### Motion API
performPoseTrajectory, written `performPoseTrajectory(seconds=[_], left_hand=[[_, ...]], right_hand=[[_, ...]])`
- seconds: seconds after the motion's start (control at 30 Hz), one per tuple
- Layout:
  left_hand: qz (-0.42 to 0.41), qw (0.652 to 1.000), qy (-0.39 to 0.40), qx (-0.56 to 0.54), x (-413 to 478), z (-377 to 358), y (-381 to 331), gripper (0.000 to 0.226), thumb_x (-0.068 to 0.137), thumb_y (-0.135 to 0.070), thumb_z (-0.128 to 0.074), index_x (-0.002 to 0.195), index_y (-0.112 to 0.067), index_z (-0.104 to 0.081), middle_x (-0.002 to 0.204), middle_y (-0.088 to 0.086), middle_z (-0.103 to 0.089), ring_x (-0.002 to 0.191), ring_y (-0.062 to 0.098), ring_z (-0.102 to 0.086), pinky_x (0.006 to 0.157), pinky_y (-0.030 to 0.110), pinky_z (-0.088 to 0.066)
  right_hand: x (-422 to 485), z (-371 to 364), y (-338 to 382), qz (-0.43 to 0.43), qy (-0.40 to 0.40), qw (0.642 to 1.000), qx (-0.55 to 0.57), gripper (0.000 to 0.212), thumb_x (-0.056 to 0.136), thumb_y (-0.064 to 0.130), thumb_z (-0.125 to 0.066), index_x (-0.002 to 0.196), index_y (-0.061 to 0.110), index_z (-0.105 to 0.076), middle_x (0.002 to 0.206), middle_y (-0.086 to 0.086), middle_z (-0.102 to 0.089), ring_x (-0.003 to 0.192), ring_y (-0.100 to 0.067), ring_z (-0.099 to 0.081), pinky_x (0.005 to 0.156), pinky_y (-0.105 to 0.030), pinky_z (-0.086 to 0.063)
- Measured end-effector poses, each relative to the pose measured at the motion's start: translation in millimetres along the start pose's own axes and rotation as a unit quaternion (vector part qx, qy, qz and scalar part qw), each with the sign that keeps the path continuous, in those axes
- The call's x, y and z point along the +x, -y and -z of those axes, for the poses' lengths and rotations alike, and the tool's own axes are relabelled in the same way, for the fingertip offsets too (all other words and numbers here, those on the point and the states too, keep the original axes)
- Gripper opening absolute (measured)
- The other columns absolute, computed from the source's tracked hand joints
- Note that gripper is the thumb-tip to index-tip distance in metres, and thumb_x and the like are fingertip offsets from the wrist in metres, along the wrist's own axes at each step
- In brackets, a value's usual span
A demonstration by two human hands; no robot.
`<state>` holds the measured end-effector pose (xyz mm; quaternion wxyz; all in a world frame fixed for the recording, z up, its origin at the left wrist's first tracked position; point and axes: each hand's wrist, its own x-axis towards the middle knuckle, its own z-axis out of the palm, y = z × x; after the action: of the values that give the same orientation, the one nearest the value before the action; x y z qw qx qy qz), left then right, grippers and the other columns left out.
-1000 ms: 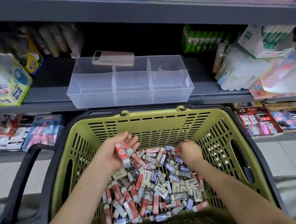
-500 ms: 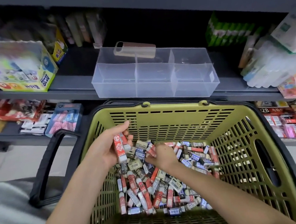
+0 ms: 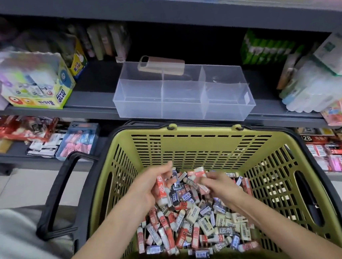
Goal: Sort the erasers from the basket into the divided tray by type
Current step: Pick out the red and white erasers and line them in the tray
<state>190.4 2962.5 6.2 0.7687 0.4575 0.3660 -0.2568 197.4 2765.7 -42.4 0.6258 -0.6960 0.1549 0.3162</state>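
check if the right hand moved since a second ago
Yes: against the basket, the right hand moved left, from below the right rim clip to between both clips, nearer the left hand.

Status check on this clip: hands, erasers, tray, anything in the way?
Left hand grips red erasers. Right hand pinches one eraser over basket. Divided tray holds none yet; phone rests on its rear rim.

The basket [image 3: 199,147] is olive-green, the erasers [image 3: 196,227] red, blue and cream.

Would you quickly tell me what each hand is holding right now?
Left hand: grips a red eraser.
Right hand: pinches a pink-and-white eraser, somewhat blurred.
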Motion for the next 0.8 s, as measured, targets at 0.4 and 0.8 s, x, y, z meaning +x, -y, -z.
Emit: performPoseTrajectory(seconds=[0.4,0.8], left_hand=[[-0.036,0.990,0.132,-0.034,-9,-18,9,0.039,0.068,-0.028,-0.079,0.098,-0.009,-0.062,0.078,0.009,-0.068,0.063,0.021,-0.065,0.061,0.028,-0.053],[-0.128,0.985,0.092,-0.070,-16,7,-29,0.028,0.066,-0.022,-0.074,0.085,-0.010,-0.056,0.066,0.005,-0.066,0.055,0.018,-0.065,0.039,0.022,-0.047]], right_hand=[[-45,-33,64,0.226,0.098,0.933,-0.263,0.029,0.094,0.036,-0.052,0.116,0.022,-0.063,0.103,0.001,-0.068,0.102,-0.011,-0.056,0.093,-0.027,-0.042],[26,-33,-43,0.211,0.041,0.691,-0.690,0.032,0.091,0.037,-0.053,0.109,0.013,-0.064,0.104,-0.005,-0.067,0.102,-0.023,-0.055,0.096,-0.033,-0.040]])
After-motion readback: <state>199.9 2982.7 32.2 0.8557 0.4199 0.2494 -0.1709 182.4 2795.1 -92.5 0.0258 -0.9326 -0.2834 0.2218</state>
